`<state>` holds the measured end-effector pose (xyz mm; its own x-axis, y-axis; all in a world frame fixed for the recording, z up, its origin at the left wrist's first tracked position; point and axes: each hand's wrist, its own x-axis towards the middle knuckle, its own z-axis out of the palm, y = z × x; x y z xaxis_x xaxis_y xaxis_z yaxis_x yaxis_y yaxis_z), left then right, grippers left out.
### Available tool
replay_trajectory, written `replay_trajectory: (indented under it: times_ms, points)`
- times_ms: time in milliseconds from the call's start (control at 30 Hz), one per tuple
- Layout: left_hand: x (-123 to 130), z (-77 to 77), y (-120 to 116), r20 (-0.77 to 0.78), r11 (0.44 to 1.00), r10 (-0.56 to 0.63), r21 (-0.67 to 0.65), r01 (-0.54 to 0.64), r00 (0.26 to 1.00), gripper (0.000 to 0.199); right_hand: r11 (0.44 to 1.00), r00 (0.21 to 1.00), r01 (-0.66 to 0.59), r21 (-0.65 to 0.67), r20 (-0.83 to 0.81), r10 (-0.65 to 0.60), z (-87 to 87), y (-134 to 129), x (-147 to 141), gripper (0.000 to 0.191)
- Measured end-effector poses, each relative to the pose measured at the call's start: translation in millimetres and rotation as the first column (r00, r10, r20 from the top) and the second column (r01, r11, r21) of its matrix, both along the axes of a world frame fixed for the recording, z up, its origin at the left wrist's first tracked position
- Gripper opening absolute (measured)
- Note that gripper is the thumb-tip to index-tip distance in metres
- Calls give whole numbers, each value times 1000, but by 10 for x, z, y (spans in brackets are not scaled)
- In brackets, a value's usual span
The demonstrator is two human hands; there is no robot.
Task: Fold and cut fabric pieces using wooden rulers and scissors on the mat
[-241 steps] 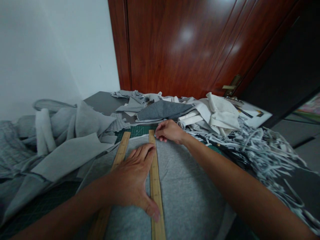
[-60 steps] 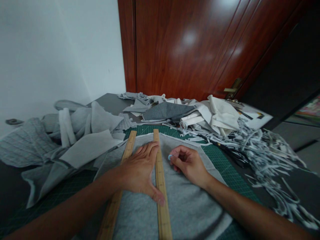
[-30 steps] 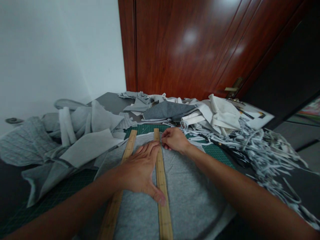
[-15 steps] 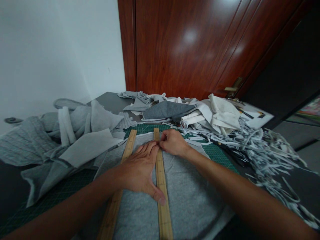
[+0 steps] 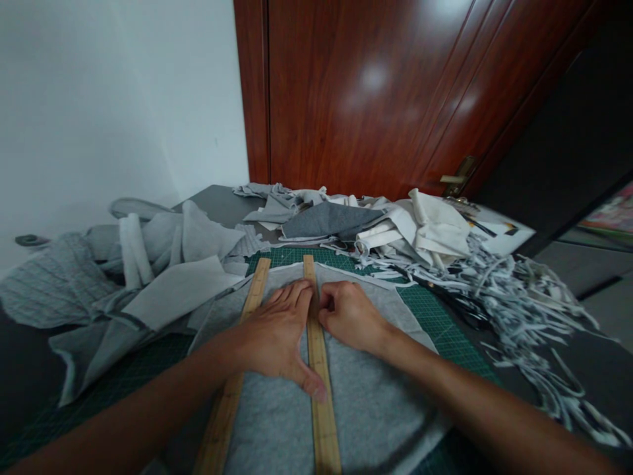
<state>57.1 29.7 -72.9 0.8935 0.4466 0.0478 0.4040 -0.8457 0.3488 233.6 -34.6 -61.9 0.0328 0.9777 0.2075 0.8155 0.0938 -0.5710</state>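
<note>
Grey fabric (image 5: pixel 376 389) lies spread over a green cutting mat (image 5: pixel 445 340). Two wooden rulers rest lengthwise on it, a left ruler (image 5: pixel 220 422) and a right ruler (image 5: pixel 324 422). My left hand (image 5: pixel 277 333) lies flat between them with its fingers spread, the thumb and fingertips on the right ruler. Just right of that ruler, my right hand (image 5: pixel 349 313) is closed in a pinch over the fabric. What its fingertips hold, if anything, is too small to make out.
Grey fabric pieces (image 5: pixel 173 290) are heaped at the left. Folded cloths (image 5: pixel 331 219) lie along the back before a brown door (image 5: pixel 346 99). Thin fabric strips (image 5: pixel 514 316) pile up at the right, beside a dark object (image 5: pixel 467 307).
My right hand has moved down along the right ruler, toward me, and stays closed. The far end of the ruler is now uncovered. My left hand stays in place.
</note>
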Motion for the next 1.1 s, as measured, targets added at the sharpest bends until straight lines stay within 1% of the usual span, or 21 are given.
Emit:
replay_trajectory:
  times_ms: [100,233,333,500,600,700,767,833,900,967,1100]
  points:
    - [3,-5,-2,-25,1000,6,-3,-6,1000,114,1000,999,-27,15,-43,27,-35,-141,-28,28]
    - [5,-40,9,-47,1000,7,24,-6,999,130,999,994,-41,20,-103,43,-87,-367,-71,27]
    - [4,-68,15,-51,1000,14,26,-12,999,136,999,988,-46,7,-147,47,-121,-537,-114,27]
    - [8,-74,2,-4,1000,17,-2,-17,1000,136,998,976,-65,-13,-210,61,-193,-784,-174,23]
    - [14,-68,-1,2,1000,20,4,-20,1000,136,997,969,-61,-37,-242,51,-219,-880,-171,21]
    - [13,-59,3,-27,1000,22,7,-22,999,137,998,957,-51,-27,-288,41,-204,-855,-117,14]
    - [8,-52,6,-33,1000,13,9,-13,999,136,1000,918,-23,14,-396,27,-190,-762,-63,15]
    - [3,-46,8,-47,1000,8,11,-8,999,137,998,825,20,60,-564,18,-200,-641,-9,16]
    - [0,-45,9,-73,1000,18,12,-17,997,139,995,734,48,83,-679,21,-244,-540,41,17]
    - [-1,-45,11,-84,1000,23,19,-21,996,139,995,697,57,79,-717,17,-309,-493,94,23]
    - [-5,-42,14,-67,1000,7,29,-5,998,135,997,679,75,21,-733,-35,-409,-532,220,28]
